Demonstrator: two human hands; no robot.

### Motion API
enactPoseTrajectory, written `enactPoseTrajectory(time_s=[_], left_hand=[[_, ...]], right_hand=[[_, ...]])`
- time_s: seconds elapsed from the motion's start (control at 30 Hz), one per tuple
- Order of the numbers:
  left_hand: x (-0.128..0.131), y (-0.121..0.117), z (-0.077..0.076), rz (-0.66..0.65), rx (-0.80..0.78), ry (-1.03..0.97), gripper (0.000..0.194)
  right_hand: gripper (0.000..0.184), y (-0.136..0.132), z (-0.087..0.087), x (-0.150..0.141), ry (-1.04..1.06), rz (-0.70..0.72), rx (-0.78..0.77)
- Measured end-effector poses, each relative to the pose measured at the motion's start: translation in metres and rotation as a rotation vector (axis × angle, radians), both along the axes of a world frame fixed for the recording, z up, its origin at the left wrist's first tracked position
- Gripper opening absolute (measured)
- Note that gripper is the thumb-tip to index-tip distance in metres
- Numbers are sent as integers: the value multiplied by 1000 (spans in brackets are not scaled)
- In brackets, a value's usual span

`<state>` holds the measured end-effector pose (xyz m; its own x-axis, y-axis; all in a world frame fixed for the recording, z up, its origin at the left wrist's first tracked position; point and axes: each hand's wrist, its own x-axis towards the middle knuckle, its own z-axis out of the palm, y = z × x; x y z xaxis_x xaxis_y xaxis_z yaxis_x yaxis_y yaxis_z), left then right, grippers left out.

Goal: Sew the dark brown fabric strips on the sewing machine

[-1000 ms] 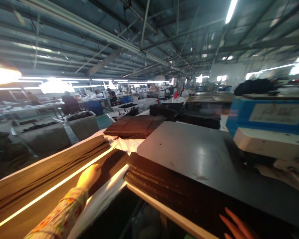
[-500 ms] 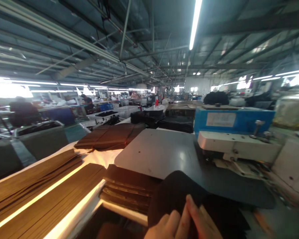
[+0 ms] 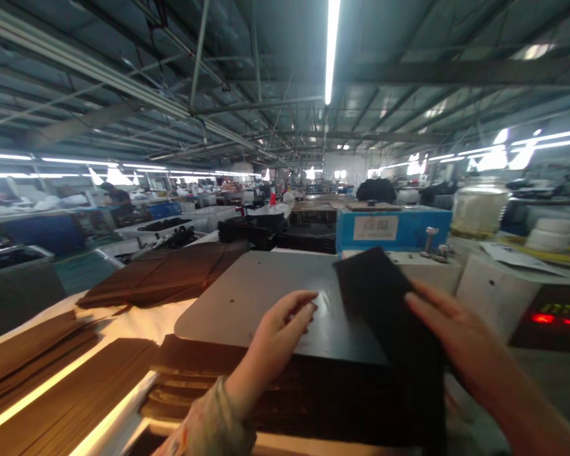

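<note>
My right hand (image 3: 449,320) grips the edge of a black flat panel (image 3: 384,310), thumb on the near face, fingers behind it. Fabric or leather, I cannot tell which. The panel stands tilted over the right part of a smooth grey metal plate (image 3: 266,285). My left hand (image 3: 285,326) hovers over the plate's middle, fingers loosely bent and apart, with nothing visible in it. Below the plate's front edge lies a stack of dark panels (image 3: 194,373). Just beyond the held panel is a machine with a blue housing (image 3: 413,228), partly covered by it.
Stacks of brown strips (image 3: 90,386) lie at the left, with a brown folded pile (image 3: 166,272) behind. Black piles (image 3: 254,228) sit beyond the plate. At the right are a glass jar (image 3: 479,206) and a control box with a red display (image 3: 551,316).
My hands, close together at the black panel before, have parted. The right has raised the panel upright at the right; the left has moved over the plate. The view has turned right.
</note>
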<state>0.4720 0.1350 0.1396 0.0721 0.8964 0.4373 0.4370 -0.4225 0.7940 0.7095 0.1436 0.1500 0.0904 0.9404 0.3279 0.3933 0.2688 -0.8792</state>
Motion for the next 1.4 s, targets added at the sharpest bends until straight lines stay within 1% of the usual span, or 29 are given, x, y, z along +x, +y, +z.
enactPoseTrajectory(time_s=[0.03, 0.07, 0.1, 0.13, 0.17, 0.23, 0.33, 0.4, 0.47, 0.57, 0.63, 0.77, 0.87, 0.97, 1.07, 1.2, 1.27, 1.33, 1.4], left_hand=[[2, 19, -6, 18, 0, 12, 28], [5, 36, -12, 23, 7, 41, 30], [9, 51, -18, 15, 12, 69, 32], [14, 64, -23, -1, 10, 94, 34], [20, 75, -27, -22, -10, 110, 37], [33, 92, -34, -98, -105, 95, 40], [48, 109, -42, -296, -320, -24, 37], [54, 114, -46, -388, -396, -117, 33], [56, 115, -49, -398, -395, -161, 30], [56, 111, -50, -381, -391, -155, 28], [55, 108, -48, -379, -412, -162, 28], [56, 105, -44, -373, -448, -173, 25], [57, 104, -42, -366, -432, -190, 22], [57, 104, -41, -356, -426, -211, 18], [56, 104, -40, -366, -475, -261, 12], [55, 105, -42, -410, -559, -349, 10], [53, 107, -44, -431, -585, -375, 11], [51, 108, -44, -448, -551, -349, 13], [50, 109, -45, -462, -450, -276, 17]], right_hand=[[47, 10, -13, -7, 13, 72, -77], [47, 20, -28, -11, 19, 154, -123], [46, 29, -42, -14, 16, 200, -124], [45, 36, -54, -15, -18, 210, -104], [45, 41, -64, -15, -36, 229, -92], [45, 45, -74, -12, -56, 258, -93], [46, 45, -74, -7, -4, 350, -166], [47, 48, -71, -6, 35, 402, -199], [48, 53, -70, -9, 37, 390, -199], [50, 62, -71, -15, -17, 294, -171], [50, 64, -71, -18, -64, 259, -145], [46, 59, -70, -19, -157, 210, -72], [43, 54, -69, -19, -229, 201, 4], [40, 50, -70, -22, -358, 178, 135], [39, 45, -70, -26, -558, 134, 261], [42, 39, -69, -29, -901, 105, 335], [45, 38, -67, -29, -1033, 93, 356], [46, 37, -65, -30, -1115, 71, 370], [46, 36, -63, -32, -1168, 47, 371]])
